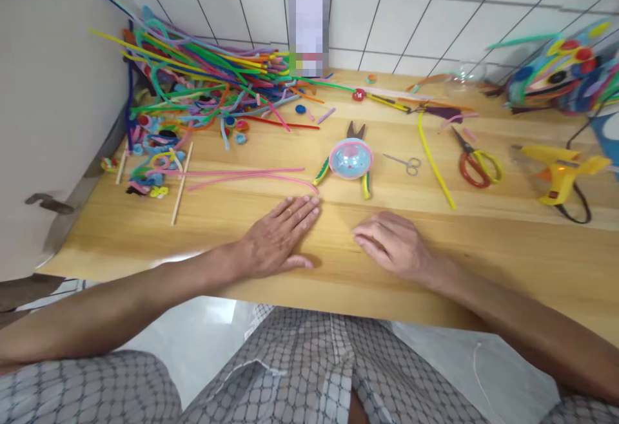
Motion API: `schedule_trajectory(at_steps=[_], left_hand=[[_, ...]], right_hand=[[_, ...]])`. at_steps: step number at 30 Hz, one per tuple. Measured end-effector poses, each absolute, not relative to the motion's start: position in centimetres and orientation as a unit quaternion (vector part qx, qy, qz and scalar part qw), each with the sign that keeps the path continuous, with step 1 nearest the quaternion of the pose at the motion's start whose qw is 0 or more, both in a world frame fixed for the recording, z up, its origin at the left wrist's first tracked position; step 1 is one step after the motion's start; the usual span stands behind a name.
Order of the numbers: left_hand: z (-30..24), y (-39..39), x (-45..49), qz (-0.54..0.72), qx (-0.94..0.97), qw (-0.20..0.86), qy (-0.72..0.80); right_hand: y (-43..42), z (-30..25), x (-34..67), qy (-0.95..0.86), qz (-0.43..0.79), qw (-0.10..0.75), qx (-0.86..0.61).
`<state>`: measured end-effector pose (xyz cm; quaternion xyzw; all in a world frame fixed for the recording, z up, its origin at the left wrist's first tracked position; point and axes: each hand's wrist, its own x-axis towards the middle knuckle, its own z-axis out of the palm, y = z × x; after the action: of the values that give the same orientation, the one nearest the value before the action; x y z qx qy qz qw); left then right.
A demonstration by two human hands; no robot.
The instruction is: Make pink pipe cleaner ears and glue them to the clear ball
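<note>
We rest our left hand (pixel 276 238) flat before the dome (pixel 351 161); our right hand (pixel 395 243) curls, grasp unclear; behind the dome, the phone (pixel 308 28) is blurred.

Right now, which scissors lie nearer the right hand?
The small silver pair, just beyond the right hand and beside the pink-rimmed dome; the larger pair, with red and yellow handles, lies farther right, near the glue gun.
</note>
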<state>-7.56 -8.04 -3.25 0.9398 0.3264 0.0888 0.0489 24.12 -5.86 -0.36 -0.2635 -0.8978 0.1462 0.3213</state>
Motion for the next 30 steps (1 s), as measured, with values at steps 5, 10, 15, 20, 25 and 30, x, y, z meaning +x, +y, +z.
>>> schedule_trajectory(at_steps=[5, 10, 15, 20, 25, 30], left_hand=[[-3.5, -8.4, -7.1, 0.088, 0.932, 0.067, 0.344], [-2.3, -7.6, -7.7, 0.107, 0.924, 0.119, 0.348], [-1.2, -7.8, -10.1, 0.222, 0.857, 0.124, 0.449], [-2.5, -8.1, -10.2, 0.172, 0.878, 0.094, 0.436], [-3.0, -8.6, -8.9, 0.108, 0.888, 0.058, 0.442], [-1.8, -8.0, -7.1, 0.113, 0.884, 0.036, 0.453]], right_hand=[[-5.7, -1.6, 24.0, -0.910, 0.168, 0.314, -0.212], [-5.5, -1.6, 24.3, -0.908, 0.173, 0.316, -0.214], [-5.7, -1.9, 24.6, -0.904, 0.172, 0.323, -0.220], [-5.6, -2.1, 24.6, -0.903, 0.177, 0.329, -0.212], [-5.6, -2.0, 24.4, -0.906, 0.161, 0.333, -0.208], [-5.7, -2.4, 24.5, -0.907, 0.151, 0.333, -0.210]])
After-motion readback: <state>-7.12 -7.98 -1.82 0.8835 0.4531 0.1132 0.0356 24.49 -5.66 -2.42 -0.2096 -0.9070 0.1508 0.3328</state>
